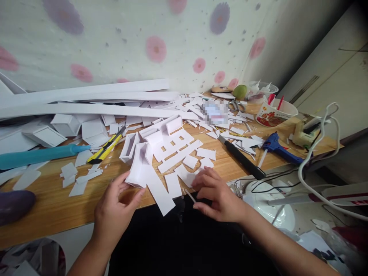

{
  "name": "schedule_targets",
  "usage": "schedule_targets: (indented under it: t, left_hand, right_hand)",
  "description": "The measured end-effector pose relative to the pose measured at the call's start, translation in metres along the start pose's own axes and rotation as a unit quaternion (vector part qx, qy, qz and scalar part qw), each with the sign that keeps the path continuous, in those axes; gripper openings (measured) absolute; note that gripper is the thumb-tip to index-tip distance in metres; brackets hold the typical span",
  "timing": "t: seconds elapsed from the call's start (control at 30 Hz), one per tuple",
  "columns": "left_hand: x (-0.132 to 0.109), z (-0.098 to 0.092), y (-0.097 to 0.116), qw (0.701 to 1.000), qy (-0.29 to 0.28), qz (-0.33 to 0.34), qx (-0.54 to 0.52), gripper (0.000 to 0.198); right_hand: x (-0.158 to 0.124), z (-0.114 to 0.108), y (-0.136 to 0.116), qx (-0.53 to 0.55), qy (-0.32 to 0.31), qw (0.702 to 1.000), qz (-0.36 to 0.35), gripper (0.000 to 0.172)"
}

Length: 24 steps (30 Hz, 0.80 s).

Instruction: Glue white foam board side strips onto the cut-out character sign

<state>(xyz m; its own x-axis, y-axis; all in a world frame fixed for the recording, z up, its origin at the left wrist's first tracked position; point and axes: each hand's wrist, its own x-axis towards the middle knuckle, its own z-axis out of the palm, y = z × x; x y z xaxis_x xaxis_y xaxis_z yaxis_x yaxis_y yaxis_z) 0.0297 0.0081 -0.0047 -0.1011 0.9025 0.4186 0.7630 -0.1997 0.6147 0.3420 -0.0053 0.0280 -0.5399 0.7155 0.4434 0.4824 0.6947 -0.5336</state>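
Model [140,163] sits pinched in left hand [116,203] at near edge of worktop [64,216], right hand [215,194] spread by card [183,174].

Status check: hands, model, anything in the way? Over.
Left hand holding model's near end. Right hand by thin strip, grip unclear. Loose white pieces crowd model's right side.

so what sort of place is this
It looks like a craft workspace, perhaps in a home: the scattered white pieces and blue glue gun suggest handiwork, while the flowered wall covering hints at a domestic room.
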Motion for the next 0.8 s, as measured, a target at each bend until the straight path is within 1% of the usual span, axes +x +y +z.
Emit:
schedule_targets:
  t: [0.07, 0.13, 0.17, 0.23, 0.27, 0.33, 0.37, 0.43, 0.5, 0.53, 0.6, 0.67, 0.8]
  left_hand:
    - [0.001, 0.0, 0.0, 1.0, 0.002, -0.001, -0.002, 0.061]
    - [0.002, -0.002, 0.0, 1.0, 0.001, -0.005, -0.011, 0.063]
    - [0.002, -0.003, 0.0, 1.0, -0.003, -0.008, -0.019, 0.062]
    - [0.004, -0.005, -0.001, 0.999, -0.016, -0.016, -0.042, 0.059]
    - [0.006, -0.007, -0.001, 0.998, -0.022, -0.022, -0.057, 0.056]
    - [0.012, -0.011, -0.002, 0.994, -0.032, -0.036, -0.093, 0.05]
    - [0.017, -0.013, -0.002, 0.993, -0.03, -0.045, -0.109, 0.048]
    - [0.031, -0.018, -0.004, 0.99, -0.007, -0.062, -0.123, 0.046]
    - [0.051, -0.022, -0.006, 0.991, 0.021, -0.076, -0.106, 0.049]
    - [0.062, -0.023, -0.007, 0.992, 0.022, -0.08, -0.092, 0.051]
    - [0.085, -0.024, -0.007, 0.994, -0.008, -0.085, -0.07, 0.055]
    - [0.107, -0.022, -0.005, 0.993, -0.059, -0.084, -0.054, 0.059]
    - [0.139, -0.012, 0.004, 0.985, -0.154, -0.071, -0.026, 0.057]
  right_hand:
    - [0.001, -0.002, 0.003, 0.017, 0.034, 0.999, 0.006, 0.018]
    - [0.002, -0.003, 0.008, -0.024, 0.051, 0.998, 0.034, 0.009]
    - [0.003, -0.002, 0.01, -0.055, 0.046, 0.996, 0.048, 0.011]
    - [0.005, -0.001, 0.012, -0.103, 0.016, 0.992, 0.066, 0.027]
    - [0.006, -0.001, 0.012, -0.118, 0.0, 0.991, 0.07, 0.031]
    - [0.008, 0.001, 0.012, -0.13, -0.022, 0.988, 0.075, 0.031]
    - [0.008, 0.001, 0.011, -0.131, -0.026, 0.988, 0.077, 0.029]
    - [0.01, 0.001, 0.008, -0.125, -0.026, 0.989, 0.079, 0.026]
    - [0.011, 0.002, 0.006, -0.118, -0.028, 0.99, 0.078, 0.023]
    - [0.012, 0.002, 0.004, -0.116, -0.032, 0.99, 0.075, 0.022]
    - [0.012, 0.003, 0.001, -0.113, -0.045, 0.99, 0.071, 0.022]
    - [0.011, 0.005, -0.002, -0.11, -0.059, 0.99, 0.071, 0.023]
    - [0.006, 0.007, -0.004, -0.102, -0.063, 0.99, 0.07, 0.025]
